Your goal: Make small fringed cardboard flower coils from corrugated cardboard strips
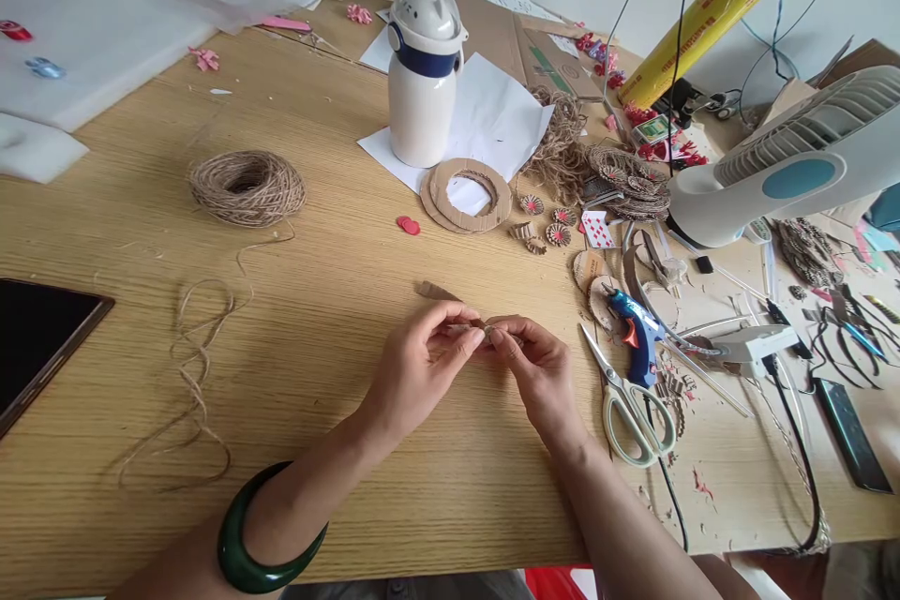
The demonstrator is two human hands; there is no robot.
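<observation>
My left hand [422, 361] and my right hand [538, 370] meet over the middle of the table, fingertips pinched together. Between them is a thin brown cardboard strip [440, 292], one end sticking out beyond my left fingers; the part inside my fingertips is mostly hidden. Beyond the strip lie red paper discs [408, 225] and two flat cardboard rings [470, 197]. Right of my right hand are white-handled scissors [637, 422] and a blue glue gun [639, 337]. Small corrugated rosettes with red centres [558, 234] sit farther back.
A twine ball [247, 187] trails loose twine [197, 366] at the left, near a dark tablet [42, 337]. A white bottle [422, 84] stands on paper at the back. At the right are a white fan [787, 159], cables, a phone [853, 434] and cardboard scraps.
</observation>
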